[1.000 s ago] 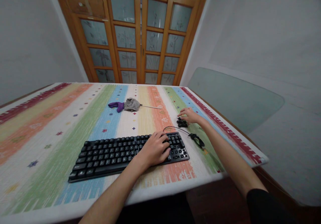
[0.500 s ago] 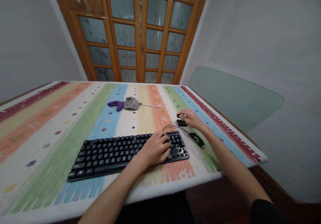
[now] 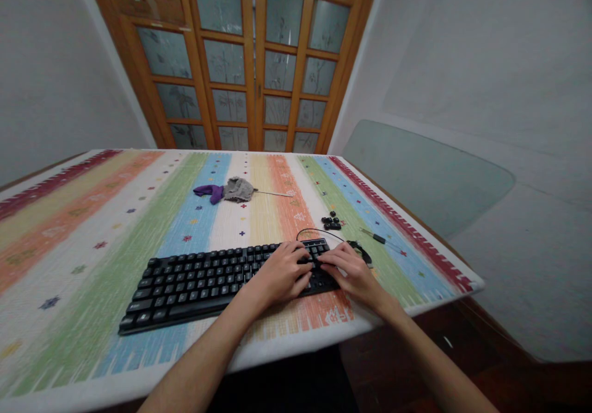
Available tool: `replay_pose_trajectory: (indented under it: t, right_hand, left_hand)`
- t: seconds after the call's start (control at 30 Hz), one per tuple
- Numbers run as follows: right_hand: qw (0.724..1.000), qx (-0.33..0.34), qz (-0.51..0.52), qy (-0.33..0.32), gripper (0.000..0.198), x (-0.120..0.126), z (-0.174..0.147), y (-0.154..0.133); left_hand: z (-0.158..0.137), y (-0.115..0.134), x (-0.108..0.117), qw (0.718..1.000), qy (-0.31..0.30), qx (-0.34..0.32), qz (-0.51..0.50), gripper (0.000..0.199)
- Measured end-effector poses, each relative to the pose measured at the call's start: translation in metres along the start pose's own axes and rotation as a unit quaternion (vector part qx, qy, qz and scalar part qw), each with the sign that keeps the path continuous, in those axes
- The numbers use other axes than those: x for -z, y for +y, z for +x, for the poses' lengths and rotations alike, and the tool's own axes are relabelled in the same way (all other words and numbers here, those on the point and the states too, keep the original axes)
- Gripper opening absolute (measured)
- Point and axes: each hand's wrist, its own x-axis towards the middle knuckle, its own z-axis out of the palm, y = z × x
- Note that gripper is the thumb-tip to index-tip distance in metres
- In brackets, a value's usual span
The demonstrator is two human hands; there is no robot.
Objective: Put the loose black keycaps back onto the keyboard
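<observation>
A black keyboard (image 3: pixel 194 286) lies tilted near the table's front edge. Several sockets in its number pad show no keycaps. My left hand (image 3: pixel 284 271) rests over the right part of the keys, fingers bent and apart. At the number pad, my right hand (image 3: pixel 349 271) has thumb and fingers pinched together on a keycap, which the fingers mostly hide. Loose black keycaps (image 3: pixel 332 224) sit in a small cluster beyond the keyboard's right end. The keyboard's bundled black cable (image 3: pixel 363 253) lies beside my right hand, partly behind it.
Farther right lies a small thin tool with a dark handle (image 3: pixel 378 239). A grey and purple cloth item (image 3: pixel 238 190) with a thin rod lies at mid-table. The striped tablecloth (image 3: pixel 134 240) covers the table, whose right edge is near a wall.
My right hand has come back from the loose keycaps to the number pad, uncovering the cluster and the thin tool. My left hand stays on the keyboard. The view has shifted slightly.
</observation>
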Motion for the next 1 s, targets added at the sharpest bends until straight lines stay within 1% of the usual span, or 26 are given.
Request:
replay_pose_trajectory:
  t: [0.3, 0.5, 0.57, 0.67, 0.73, 0.9, 1.0]
  right_hand:
    - [0.998, 0.009, -0.055, 0.007, 0.027, -0.006, -0.006, -0.003]
    - [0.996, 0.035, -0.088, 0.008, 0.035, -0.008, -0.007, -0.007]
    - [0.995, 0.037, -0.095, 0.011, 0.033, -0.009, -0.007, -0.010]
    - [0.995, 0.004, -0.099, 0.016, 0.020, -0.008, -0.007, -0.016]
    - [0.995, -0.022, -0.095, 0.025, 0.015, -0.008, -0.008, -0.019]
    - [0.993, -0.078, -0.078, 0.048, 0.017, -0.013, -0.009, -0.022]
    - [0.991, -0.096, -0.068, 0.061, 0.018, -0.016, -0.007, -0.020]
  left_hand:
    - [-0.001, -0.002, -0.002, 1.000, -0.013, 0.001, -0.005, 0.018]
    - [0.000, 0.000, 0.000, 1.000, -0.015, 0.003, 0.000, 0.018]
    - [-0.001, 0.001, 0.001, 1.000, -0.015, 0.002, -0.001, 0.017]
    - [-0.001, 0.000, -0.001, 1.000, -0.014, -0.001, -0.004, 0.017]
    - [-0.001, -0.002, -0.002, 1.000, -0.014, -0.003, -0.006, 0.017]
    - [-0.001, -0.003, -0.003, 1.000, -0.012, -0.001, -0.008, 0.018]
    - [-0.001, -0.002, -0.003, 1.000, -0.010, 0.001, -0.007, 0.018]
